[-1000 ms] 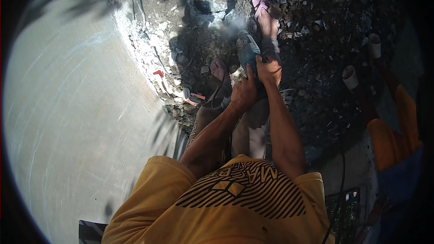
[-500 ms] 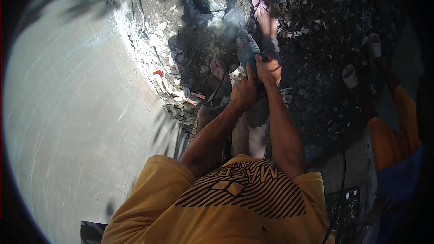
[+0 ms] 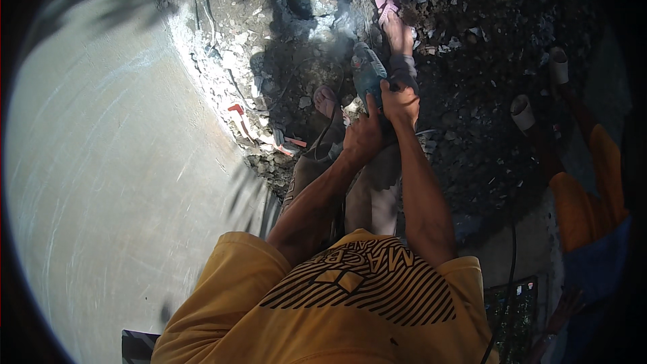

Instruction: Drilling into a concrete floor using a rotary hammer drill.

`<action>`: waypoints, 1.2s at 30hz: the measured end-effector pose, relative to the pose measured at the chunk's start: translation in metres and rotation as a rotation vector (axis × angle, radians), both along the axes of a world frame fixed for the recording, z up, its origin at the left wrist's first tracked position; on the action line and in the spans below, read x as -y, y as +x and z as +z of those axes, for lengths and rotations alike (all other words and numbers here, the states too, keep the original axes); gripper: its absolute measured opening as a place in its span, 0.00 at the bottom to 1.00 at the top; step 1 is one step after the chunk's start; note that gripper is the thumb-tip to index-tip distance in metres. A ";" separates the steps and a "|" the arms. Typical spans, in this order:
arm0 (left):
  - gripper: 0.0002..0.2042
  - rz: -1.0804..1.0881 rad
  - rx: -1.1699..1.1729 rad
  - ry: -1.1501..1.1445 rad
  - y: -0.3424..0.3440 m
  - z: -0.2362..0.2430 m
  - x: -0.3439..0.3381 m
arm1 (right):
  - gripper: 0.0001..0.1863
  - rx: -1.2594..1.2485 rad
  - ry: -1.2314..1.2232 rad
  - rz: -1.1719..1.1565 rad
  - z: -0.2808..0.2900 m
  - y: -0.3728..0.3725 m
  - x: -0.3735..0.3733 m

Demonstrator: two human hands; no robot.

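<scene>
Both of my hands grip a teal corded power tool (image 3: pixel 367 79), which looks like a hammer drill. Its grey front end points away from me toward a pale, broken patch of concrete (image 3: pixel 323 30), where a haze of dust hangs. My left hand (image 3: pixel 362 138) is closed round the rear of the tool, with one finger lying forward along it. Wrapped over its right side is my right hand (image 3: pixel 402 104). The tip of the tool is blurred by dust and shadow, and my fingers hide most of the handle.
Rubble (image 3: pixel 465 87) covers the ground ahead and right. A smooth concrete slab (image 3: pixel 121 162) lies left. Red scraps (image 3: pixel 236 108) and loose cable (image 3: pixel 205 7) lie along its edge. My sandalled foot (image 3: pixel 388 5) is beyond the tool. A person in orange trousers (image 3: pixel 579 205) is at right.
The tool's front end has shifted very slightly to the left, and the dust haze beside it looks a little thinner. My grip stays the same.
</scene>
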State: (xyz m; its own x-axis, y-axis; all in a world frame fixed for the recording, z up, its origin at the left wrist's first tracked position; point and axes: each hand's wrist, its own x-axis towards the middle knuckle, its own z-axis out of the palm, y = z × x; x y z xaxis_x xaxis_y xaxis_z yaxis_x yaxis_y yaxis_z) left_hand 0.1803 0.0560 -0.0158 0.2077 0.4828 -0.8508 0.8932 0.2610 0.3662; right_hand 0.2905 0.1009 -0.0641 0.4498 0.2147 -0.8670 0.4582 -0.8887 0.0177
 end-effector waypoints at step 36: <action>0.41 0.028 0.006 -0.053 -0.006 -0.001 -0.010 | 0.33 -0.026 -0.007 0.000 -0.007 -0.005 -0.008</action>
State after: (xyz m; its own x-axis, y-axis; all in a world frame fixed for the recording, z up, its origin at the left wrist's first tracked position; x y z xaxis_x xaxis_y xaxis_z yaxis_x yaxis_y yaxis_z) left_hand 0.1741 0.0662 -0.0173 0.1997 0.4426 -0.8742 0.8832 0.3050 0.3562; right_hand 0.2854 0.1088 -0.0708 0.4269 0.2087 -0.8799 0.4586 -0.8886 0.0118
